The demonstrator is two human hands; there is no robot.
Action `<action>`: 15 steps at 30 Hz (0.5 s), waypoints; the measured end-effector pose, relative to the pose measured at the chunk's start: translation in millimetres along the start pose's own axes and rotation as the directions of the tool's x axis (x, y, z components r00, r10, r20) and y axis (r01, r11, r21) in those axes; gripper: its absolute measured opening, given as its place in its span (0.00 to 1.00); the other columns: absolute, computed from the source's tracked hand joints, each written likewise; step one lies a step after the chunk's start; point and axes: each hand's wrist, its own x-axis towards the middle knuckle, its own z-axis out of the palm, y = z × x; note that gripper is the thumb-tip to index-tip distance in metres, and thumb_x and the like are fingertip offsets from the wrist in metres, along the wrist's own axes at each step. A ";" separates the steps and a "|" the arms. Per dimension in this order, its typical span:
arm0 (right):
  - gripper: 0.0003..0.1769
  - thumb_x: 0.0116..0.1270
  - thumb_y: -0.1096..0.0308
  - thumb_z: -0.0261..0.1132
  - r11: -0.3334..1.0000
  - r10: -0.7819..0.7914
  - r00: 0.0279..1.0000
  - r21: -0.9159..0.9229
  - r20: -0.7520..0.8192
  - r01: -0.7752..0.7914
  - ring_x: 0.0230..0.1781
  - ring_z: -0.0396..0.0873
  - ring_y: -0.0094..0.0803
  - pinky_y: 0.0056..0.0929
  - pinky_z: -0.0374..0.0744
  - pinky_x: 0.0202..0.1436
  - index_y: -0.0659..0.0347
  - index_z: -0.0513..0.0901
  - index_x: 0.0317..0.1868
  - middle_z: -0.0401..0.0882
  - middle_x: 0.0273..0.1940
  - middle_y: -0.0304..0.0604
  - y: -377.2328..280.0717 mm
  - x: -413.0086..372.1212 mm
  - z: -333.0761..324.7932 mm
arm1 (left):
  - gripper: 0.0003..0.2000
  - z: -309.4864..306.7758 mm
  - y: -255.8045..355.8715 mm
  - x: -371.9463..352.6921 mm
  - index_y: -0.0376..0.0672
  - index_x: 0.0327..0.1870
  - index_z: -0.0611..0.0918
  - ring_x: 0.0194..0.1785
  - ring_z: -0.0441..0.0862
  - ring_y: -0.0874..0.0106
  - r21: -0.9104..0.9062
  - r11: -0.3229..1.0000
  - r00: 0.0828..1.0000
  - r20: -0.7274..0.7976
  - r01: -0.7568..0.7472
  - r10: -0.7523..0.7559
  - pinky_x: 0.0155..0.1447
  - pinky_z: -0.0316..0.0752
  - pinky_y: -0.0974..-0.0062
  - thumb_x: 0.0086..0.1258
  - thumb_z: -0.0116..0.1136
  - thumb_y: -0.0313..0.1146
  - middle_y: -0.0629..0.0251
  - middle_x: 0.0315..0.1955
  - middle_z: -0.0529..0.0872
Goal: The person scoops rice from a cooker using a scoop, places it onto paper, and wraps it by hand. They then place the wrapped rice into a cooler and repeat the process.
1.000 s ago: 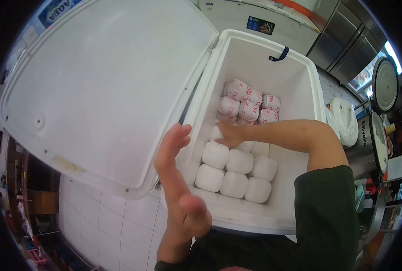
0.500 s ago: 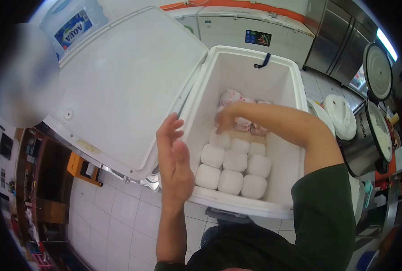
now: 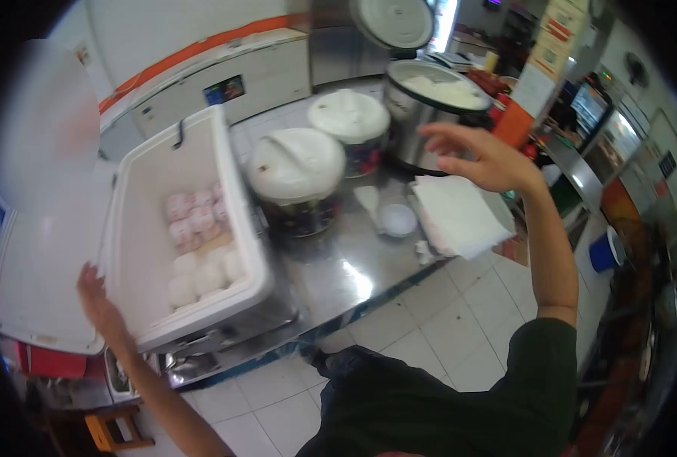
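Observation:
My left hand (image 3: 98,301) is beside the near left wall of the white cooler box (image 3: 256,278), fingers stretched out and holding nothing. Inside the box sit several plain white rounded packets (image 3: 205,274) at the near end and several red-printed wrapped packets (image 3: 200,217) farther in. Over on the right, my right hand (image 3: 485,158) hovers above a stack of white paper sheets (image 3: 464,217), its fingers apart and bent with nothing in them. Behind it stands a large open rice cooker (image 3: 411,126) with white rice (image 3: 449,91) inside.
Two white-lidded tubs (image 3: 296,164) stand between the box and the cooker. A white paddle (image 3: 367,199) and small bowl (image 3: 398,219) lie on the steel table (image 3: 323,266). The box's lid (image 3: 41,282) hangs open at left; a chest freezer (image 3: 266,76) stands behind.
The view has swung right. My right hand has come out of the cooler box and moved over the paper stack. My left hand stays near the box's left side.

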 end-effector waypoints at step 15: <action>0.31 0.59 0.60 0.70 0.606 0.764 0.445 0.283 -0.468 -0.743 0.46 0.80 0.40 0.35 0.79 0.50 0.61 0.73 0.62 0.80 0.49 0.50 580.2 -204.7 55.1 | 0.13 292.3 201.5 -352.7 0.41 0.46 0.81 0.47 0.82 0.58 -0.317 0.876 0.760 0.443 -0.364 0.476 0.53 0.74 0.62 0.59 0.63 0.27 0.58 0.40 0.85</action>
